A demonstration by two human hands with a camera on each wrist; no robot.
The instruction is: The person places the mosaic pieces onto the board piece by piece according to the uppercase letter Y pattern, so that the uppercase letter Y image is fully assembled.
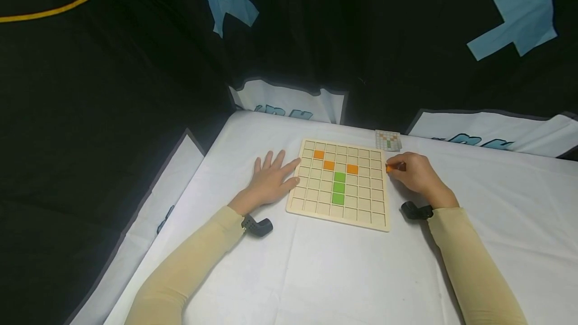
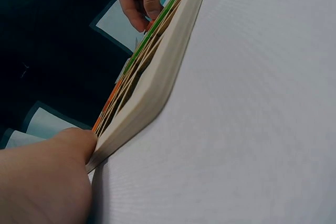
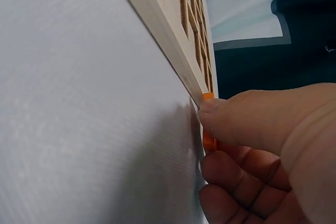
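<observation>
A light wooden grid board (image 1: pixel 364 205) lies flat on the white-covered table. Three orange tiles (image 1: pixel 329 165) and three green tiles (image 1: pixel 338 187) sit in its cells, the green ones in a column. My left hand (image 1: pixel 269 179) rests at the board's left edge, fingers spread, index finger and thumb touching the rim. Just beyond the right edge, my right hand (image 1: pixel 413 173) pinches an orange tile (image 3: pixel 209 141) between thumb and curled fingers. In the right wrist view that tile is close beside the board's side, partly covered by the thumb.
A small card (image 1: pixel 388 141) printed with a coloured grid pattern lies behind the board's far right corner. White cloth (image 1: pixel 334 275) covers the table. Dark fabric (image 1: pixel 293 39) with blue patches hangs behind it and on the left.
</observation>
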